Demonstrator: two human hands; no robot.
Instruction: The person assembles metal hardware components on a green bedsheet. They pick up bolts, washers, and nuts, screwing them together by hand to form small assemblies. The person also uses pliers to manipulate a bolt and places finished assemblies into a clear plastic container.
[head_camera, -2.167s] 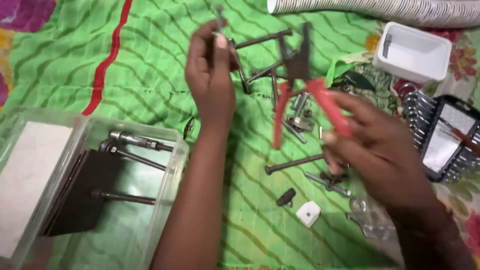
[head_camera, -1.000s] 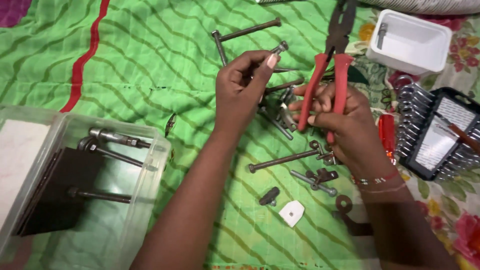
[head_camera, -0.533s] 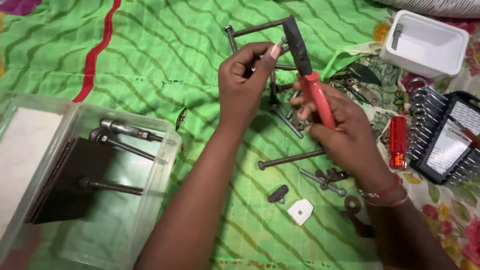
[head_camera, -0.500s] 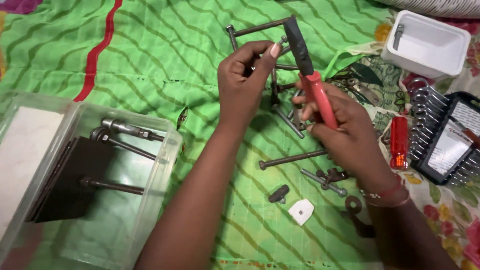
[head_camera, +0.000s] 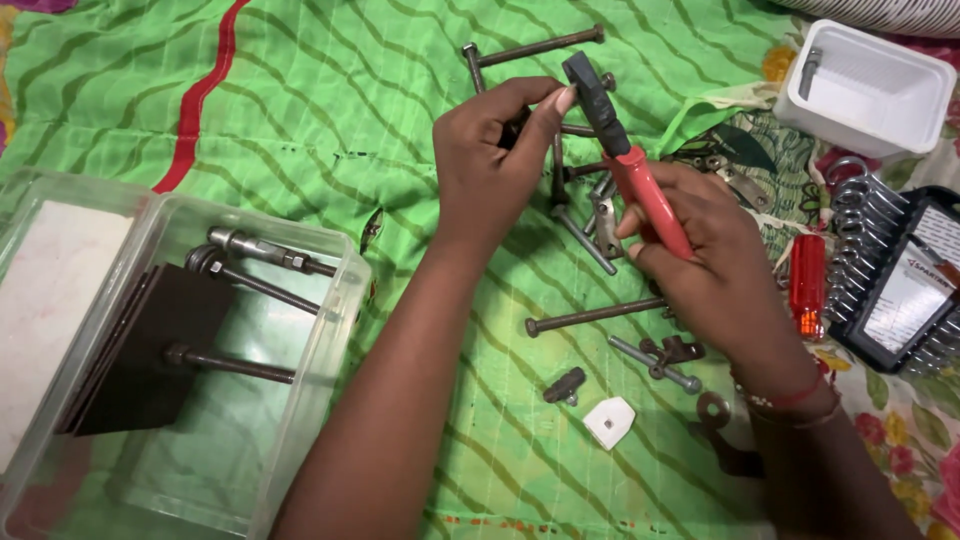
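Green striped cloth (head_camera: 330, 110) under everything, loose bolts (head_camera: 590, 315) scattered below and beyond my hands, clear tub (head_camera: 300, 400) off to the left. Left hand (head_camera: 485, 165) is pinched shut on a small bolt (head_camera: 548, 112), right hand (head_camera: 710, 270) is wrapped tight round the red-handled pliers (head_camera: 625, 150), their nose right at that bolt's tip. Looks like I'm gripping the nut; next needs a firm squeeze and a steady twist.
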